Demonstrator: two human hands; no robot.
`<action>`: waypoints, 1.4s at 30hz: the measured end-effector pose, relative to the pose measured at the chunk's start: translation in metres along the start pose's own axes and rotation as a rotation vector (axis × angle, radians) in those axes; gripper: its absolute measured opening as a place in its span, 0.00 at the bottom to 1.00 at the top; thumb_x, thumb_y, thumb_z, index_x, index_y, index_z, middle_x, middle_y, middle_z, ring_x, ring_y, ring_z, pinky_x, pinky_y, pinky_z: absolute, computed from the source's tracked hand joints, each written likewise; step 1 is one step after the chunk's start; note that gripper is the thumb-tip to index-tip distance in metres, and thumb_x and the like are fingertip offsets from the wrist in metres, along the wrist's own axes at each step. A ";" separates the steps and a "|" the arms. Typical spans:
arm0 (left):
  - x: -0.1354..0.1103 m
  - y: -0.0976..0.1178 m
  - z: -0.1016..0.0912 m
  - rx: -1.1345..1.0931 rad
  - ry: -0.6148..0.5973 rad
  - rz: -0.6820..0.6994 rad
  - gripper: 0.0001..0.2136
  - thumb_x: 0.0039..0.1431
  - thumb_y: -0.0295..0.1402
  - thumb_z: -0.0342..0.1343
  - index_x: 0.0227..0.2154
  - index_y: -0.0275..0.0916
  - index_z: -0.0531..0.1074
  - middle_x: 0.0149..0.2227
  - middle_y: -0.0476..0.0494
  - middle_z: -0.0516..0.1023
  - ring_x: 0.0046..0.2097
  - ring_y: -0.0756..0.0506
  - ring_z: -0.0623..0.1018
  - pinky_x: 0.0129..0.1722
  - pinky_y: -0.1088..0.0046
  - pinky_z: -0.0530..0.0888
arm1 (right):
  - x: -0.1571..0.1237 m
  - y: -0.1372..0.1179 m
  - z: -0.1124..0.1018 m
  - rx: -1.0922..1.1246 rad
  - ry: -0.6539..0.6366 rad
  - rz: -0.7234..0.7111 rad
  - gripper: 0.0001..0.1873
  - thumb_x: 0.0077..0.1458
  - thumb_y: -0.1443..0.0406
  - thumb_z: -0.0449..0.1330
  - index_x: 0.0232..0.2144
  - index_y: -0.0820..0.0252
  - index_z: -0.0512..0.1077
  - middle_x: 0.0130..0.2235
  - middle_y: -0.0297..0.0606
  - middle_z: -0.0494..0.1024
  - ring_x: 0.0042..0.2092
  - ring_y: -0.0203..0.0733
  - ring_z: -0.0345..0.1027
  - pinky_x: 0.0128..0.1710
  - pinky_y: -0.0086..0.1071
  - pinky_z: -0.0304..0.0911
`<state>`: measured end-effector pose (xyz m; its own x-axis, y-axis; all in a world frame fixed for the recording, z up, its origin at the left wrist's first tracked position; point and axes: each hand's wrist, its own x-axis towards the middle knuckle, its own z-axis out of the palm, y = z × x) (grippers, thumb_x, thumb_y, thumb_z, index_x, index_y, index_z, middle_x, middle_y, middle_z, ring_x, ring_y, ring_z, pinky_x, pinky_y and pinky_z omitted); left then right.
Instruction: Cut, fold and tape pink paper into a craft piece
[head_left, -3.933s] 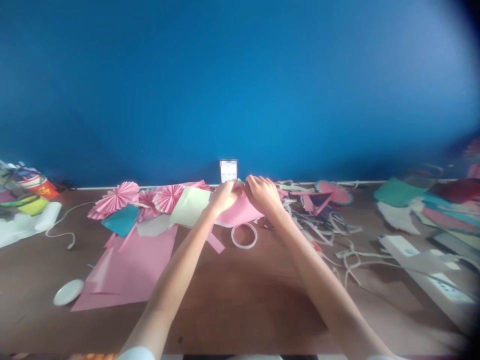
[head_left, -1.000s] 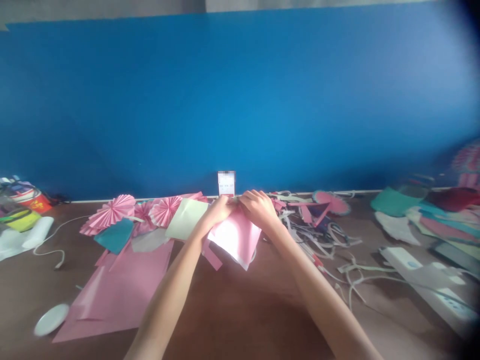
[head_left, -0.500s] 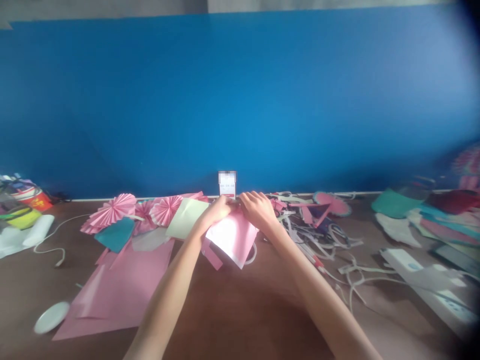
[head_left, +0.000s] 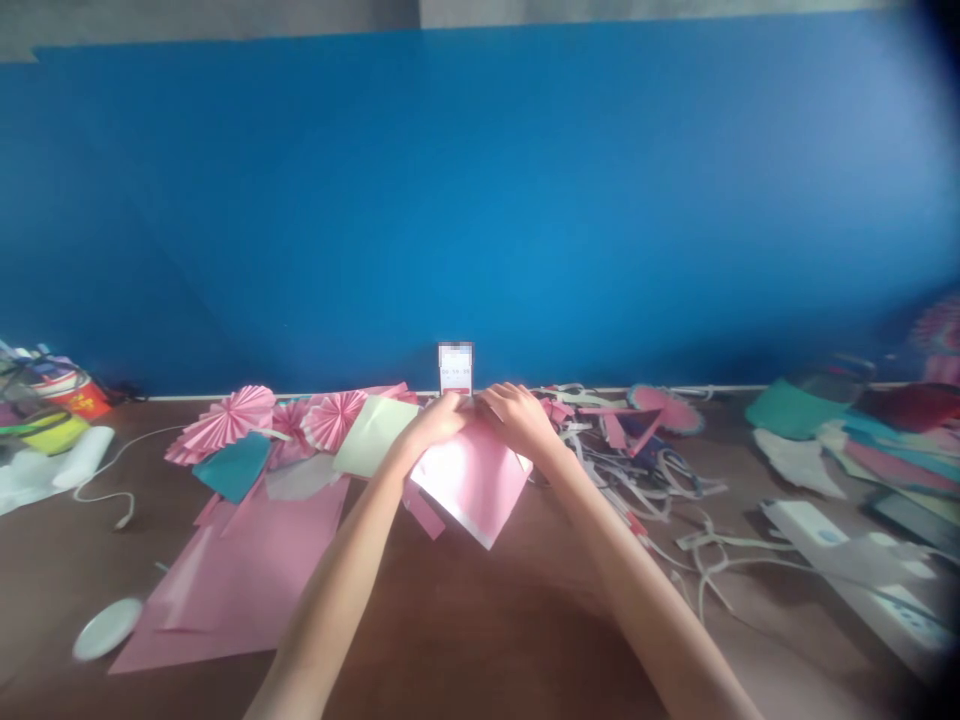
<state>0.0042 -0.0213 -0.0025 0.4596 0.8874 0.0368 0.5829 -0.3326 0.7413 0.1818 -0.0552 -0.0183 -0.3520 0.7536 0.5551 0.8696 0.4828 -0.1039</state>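
Head view, cluttered brown table [head_left: 465, 620], blue wall [head_left: 480, 200]

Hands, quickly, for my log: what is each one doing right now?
Left hand: closed on the top edge of the pink paper sheet.
Right hand: closed on the same edge, beside the left.
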 end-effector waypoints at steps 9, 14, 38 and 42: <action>0.002 0.002 -0.003 -0.124 0.083 0.080 0.11 0.59 0.40 0.52 0.29 0.37 0.67 0.27 0.48 0.69 0.33 0.46 0.71 0.30 0.74 0.66 | 0.000 0.013 -0.011 0.653 -0.134 0.251 0.17 0.65 0.57 0.47 0.34 0.61 0.70 0.30 0.34 0.72 0.30 0.35 0.62 0.29 0.28 0.51; 0.004 -0.001 -0.004 -0.203 0.120 0.086 0.10 0.59 0.39 0.53 0.34 0.36 0.71 0.29 0.47 0.73 0.35 0.45 0.73 0.33 0.72 0.68 | -0.002 0.015 -0.015 0.769 -0.167 0.247 0.17 0.59 0.52 0.54 0.28 0.60 0.64 0.25 0.28 0.62 0.27 0.32 0.53 0.26 0.28 0.46; -0.007 -0.008 -0.039 -0.164 -0.322 0.209 0.19 0.58 0.44 0.58 0.48 0.37 0.76 0.47 0.39 0.79 0.47 0.41 0.77 0.47 0.67 0.72 | -0.002 0.006 -0.033 0.603 -0.218 0.185 0.10 0.56 0.58 0.60 0.32 0.60 0.72 0.25 0.29 0.68 0.27 0.33 0.55 0.27 0.29 0.47; -0.004 -0.011 -0.039 -0.121 -0.218 0.173 0.16 0.55 0.45 0.60 0.35 0.34 0.80 0.30 0.43 0.80 0.37 0.42 0.78 0.37 0.70 0.73 | -0.003 0.013 -0.033 0.656 -0.241 0.231 0.12 0.54 0.59 0.62 0.39 0.59 0.73 0.26 0.30 0.71 0.27 0.33 0.58 0.26 0.28 0.49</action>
<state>-0.0303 -0.0092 0.0156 0.6856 0.7272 0.0345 0.4053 -0.4207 0.8116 0.2054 -0.0661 0.0059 -0.3170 0.9090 0.2704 0.5715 0.4107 -0.7104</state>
